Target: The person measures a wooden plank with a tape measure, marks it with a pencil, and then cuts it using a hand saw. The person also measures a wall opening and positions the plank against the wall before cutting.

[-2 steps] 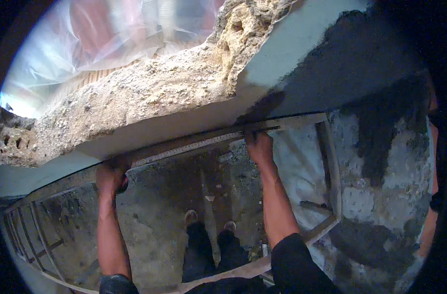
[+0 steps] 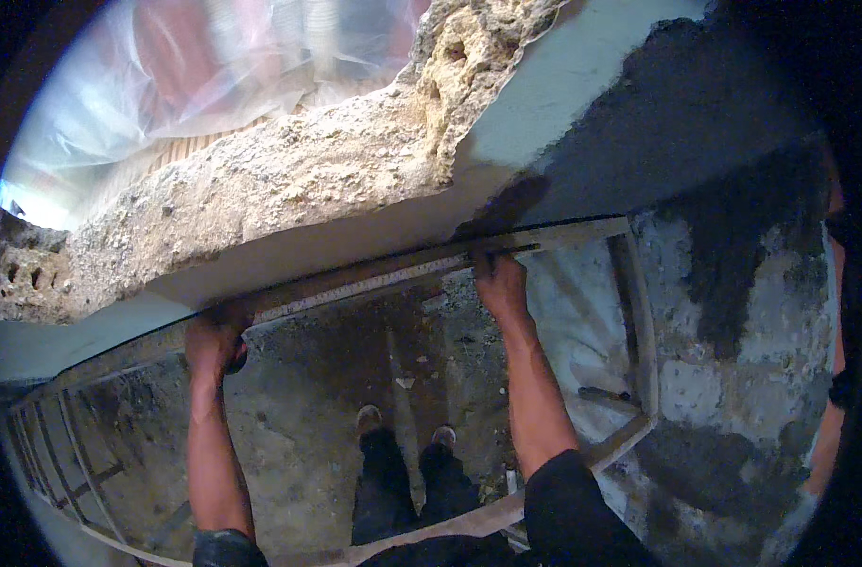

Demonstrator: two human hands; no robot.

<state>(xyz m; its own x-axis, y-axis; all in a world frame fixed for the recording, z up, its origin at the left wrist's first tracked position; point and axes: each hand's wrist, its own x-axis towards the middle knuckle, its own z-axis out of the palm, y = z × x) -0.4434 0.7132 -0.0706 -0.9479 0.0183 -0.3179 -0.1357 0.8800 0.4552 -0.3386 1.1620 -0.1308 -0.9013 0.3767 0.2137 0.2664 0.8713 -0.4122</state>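
Observation:
A pale measuring tape (image 2: pixel 365 282) is drawn out along the wooden rail (image 2: pixel 582 230) at the foot of the wall. At its left end my left hand (image 2: pixel 214 340) is closed round the dark tape case, of which only a bit shows beneath the fingers. My right hand (image 2: pixel 499 282) pinches at the tape's other end against the rail, fingers bent. Just right of those fingers a thin dark stick-like thing (image 2: pixel 525 249) lies along the rail; I cannot tell whether the hand holds it.
Above the rail, a broken masonry ledge (image 2: pixel 289 175) juts out, with clear plastic sheeting (image 2: pixel 204 76) behind it. The wooden frame (image 2: pixel 646 350) encircles me, with slats (image 2: pixel 77 444) at left. A patchy plastered wall (image 2: pixel 733 397) stands right. My shoes (image 2: pixel 369 417) show on the dirty floor below.

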